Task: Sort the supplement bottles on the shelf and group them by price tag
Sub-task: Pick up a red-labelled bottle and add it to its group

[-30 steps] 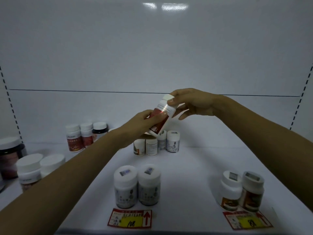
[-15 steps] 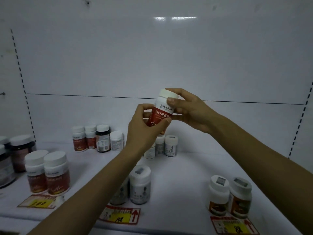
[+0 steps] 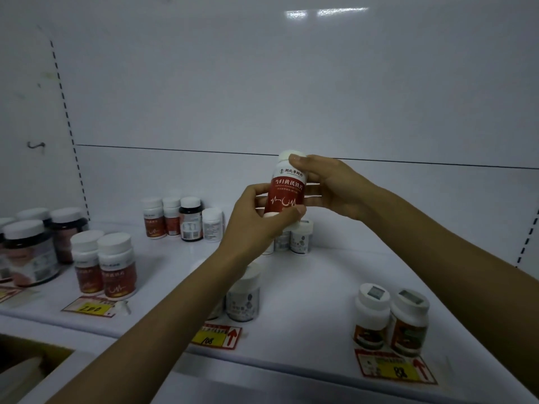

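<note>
A white-capped bottle with a red label (image 3: 287, 188) is held upright above the shelf, label facing me. My left hand (image 3: 256, 217) grips its lower part and my right hand (image 3: 329, 185) grips its upper part and cap. Below, two matching red-label bottles (image 3: 105, 266) stand behind the yellow "200" price tag (image 3: 90, 308). A grey-label bottle (image 3: 243, 298) stands behind the "108" tag (image 3: 217, 335), partly hidden by my left arm. Two brown-label bottles (image 3: 390, 323) stand behind the "88" tag (image 3: 395, 370).
At the back of the white shelf (image 3: 306, 275) stand a small group of mixed bottles (image 3: 183, 218) and more grey-label bottles (image 3: 294, 239) behind my hands. Large dark jars (image 3: 32, 249) sit at the far left. An open box (image 3: 26, 368) lies below the shelf edge.
The bottle has been turned from tilted to upright with its label toward me. The view has shifted left and closer, showing more of the left shelf.
</note>
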Available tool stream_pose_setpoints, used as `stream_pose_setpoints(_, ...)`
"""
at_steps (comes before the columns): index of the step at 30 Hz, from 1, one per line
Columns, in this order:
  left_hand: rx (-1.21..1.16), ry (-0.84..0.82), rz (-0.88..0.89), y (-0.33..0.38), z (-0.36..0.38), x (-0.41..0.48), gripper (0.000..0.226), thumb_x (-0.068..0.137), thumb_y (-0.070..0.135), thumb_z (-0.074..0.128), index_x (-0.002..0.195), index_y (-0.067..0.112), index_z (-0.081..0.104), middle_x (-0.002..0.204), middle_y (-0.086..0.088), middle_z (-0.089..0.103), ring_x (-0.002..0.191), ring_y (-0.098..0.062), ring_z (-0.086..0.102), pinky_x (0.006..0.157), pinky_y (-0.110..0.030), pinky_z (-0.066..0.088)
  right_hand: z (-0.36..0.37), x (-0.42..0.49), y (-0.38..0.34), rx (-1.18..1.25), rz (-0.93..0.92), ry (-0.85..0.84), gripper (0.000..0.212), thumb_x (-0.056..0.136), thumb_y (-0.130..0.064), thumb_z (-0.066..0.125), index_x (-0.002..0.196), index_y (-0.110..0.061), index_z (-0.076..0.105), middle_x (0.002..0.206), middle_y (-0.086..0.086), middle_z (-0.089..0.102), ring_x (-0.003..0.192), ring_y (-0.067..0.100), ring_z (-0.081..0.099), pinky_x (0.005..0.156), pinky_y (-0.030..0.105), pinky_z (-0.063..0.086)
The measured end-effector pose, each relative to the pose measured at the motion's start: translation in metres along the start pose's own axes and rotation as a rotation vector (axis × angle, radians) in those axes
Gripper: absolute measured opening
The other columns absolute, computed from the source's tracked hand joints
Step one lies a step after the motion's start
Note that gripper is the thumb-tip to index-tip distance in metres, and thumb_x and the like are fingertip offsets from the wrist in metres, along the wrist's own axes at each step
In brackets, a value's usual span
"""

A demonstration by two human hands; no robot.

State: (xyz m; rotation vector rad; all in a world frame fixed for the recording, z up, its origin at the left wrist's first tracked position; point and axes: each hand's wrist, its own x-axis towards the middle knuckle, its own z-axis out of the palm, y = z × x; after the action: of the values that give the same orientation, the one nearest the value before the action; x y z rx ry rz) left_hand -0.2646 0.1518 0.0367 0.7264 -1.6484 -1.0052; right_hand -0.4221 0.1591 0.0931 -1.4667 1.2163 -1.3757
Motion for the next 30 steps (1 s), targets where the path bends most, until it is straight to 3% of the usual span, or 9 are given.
stream_pose_setpoints(3, -0.003, 0.034, -0.014, 0.0, -0.006, -0.004, 0.057, 0.076, 0.031, 0.072, 0.124, 0.026, 0.043, 0.11, 0.006, 0.054, 0.092, -0.008, 0.059, 0.068, -0.016, 0.053, 0.01, 0.004, 0.001, 0.016, 0.018, -0.025, 0.041, 0.088, -0.035, 0.061, 0.123, -0.014, 0.058, 0.118, 0.013, 0.064, 0.099, 0.026, 0.067, 0.069, 0.032, 0.058)
stream_pose_setpoints(6, 0.048, 0.073, -0.015, -0.003, -0.023, -0.007, 0.058, 0.076, 0.029, 0.073, 0.126, 0.025, 0.043, 0.115, 0.005, 0.054, 0.095, -0.008, 0.058, 0.075, -0.022, 0.054, 0.026, 0.01, 0.001, 0.0, 0.024, -0.058, 0.039, 0.089, -0.032, 0.061, 0.123, -0.013, 0.057, 0.118, 0.013, 0.064, 0.1, 0.026, 0.066, 0.072, 0.034, 0.059)
stream_pose_setpoints(11, 0.4, 0.105, 0.123, -0.012, -0.074, -0.011, 0.066, 0.076, 0.025, 0.074, 0.132, 0.025, 0.04, 0.121, 0.009, 0.052, 0.101, -0.004, 0.051, 0.076, -0.009, 0.042, 0.065, 0.027, -0.003, 0.002, -0.029, -0.148, 0.038, 0.088, -0.015, 0.063, 0.124, -0.017, 0.054, 0.115, 0.008, 0.062, 0.099, 0.023, 0.065, 0.073, 0.034, 0.059)
stream_pose_setpoints(17, 0.745, 0.099, 0.143, -0.021, -0.143, -0.009, 0.066, 0.081, 0.032, 0.068, 0.138, 0.021, 0.037, 0.137, 0.0, 0.052, 0.121, -0.016, 0.051, 0.097, -0.03, 0.044, 0.122, 0.056, -0.007, -0.2, -0.097, -0.193, 0.037, 0.082, -0.009, 0.068, 0.118, -0.014, 0.059, 0.115, 0.005, 0.062, 0.101, 0.019, 0.063, 0.08, 0.035, 0.058)
stream_pose_setpoints(21, 0.983, 0.056, 0.054, -0.035, -0.203, -0.011, 0.049, 0.089, 0.034, 0.057, 0.135, 0.022, 0.045, 0.137, 0.0, 0.052, 0.12, -0.016, 0.05, 0.098, -0.033, 0.042, 0.159, 0.083, -0.004, -0.337, -0.071, -0.19, 0.042, 0.075, -0.009, 0.076, 0.113, -0.016, 0.059, 0.118, 0.005, 0.061, 0.106, 0.021, 0.06, 0.087, 0.038, 0.055)
stream_pose_setpoints(25, 1.086, -0.019, -0.064, -0.041, -0.255, -0.006, 0.038, 0.092, 0.031, 0.052, 0.129, 0.023, 0.052, 0.134, 0.001, 0.055, 0.116, -0.015, 0.053, 0.097, -0.036, 0.045, 0.193, 0.11, 0.004, -0.452, -0.017, -0.206, 0.04, 0.076, -0.012, 0.076, 0.112, -0.012, 0.058, 0.112, 0.007, 0.062, 0.098, 0.02, 0.063, 0.078, 0.032, 0.057)
stream_pose_setpoints(30, 1.177, -0.165, -0.069, -0.047, -0.297, 0.013, 0.033, 0.093, 0.024, 0.05, 0.125, 0.026, 0.057, 0.127, 0.003, 0.06, 0.105, -0.012, 0.056, 0.093, -0.036, 0.049, 0.232, 0.14, 0.017, -0.568, 0.061, -0.243, 0.038, 0.076, -0.01, 0.074, 0.11, -0.009, 0.056, 0.11, 0.009, 0.062, 0.092, 0.018, 0.063, 0.066, 0.026, 0.056)
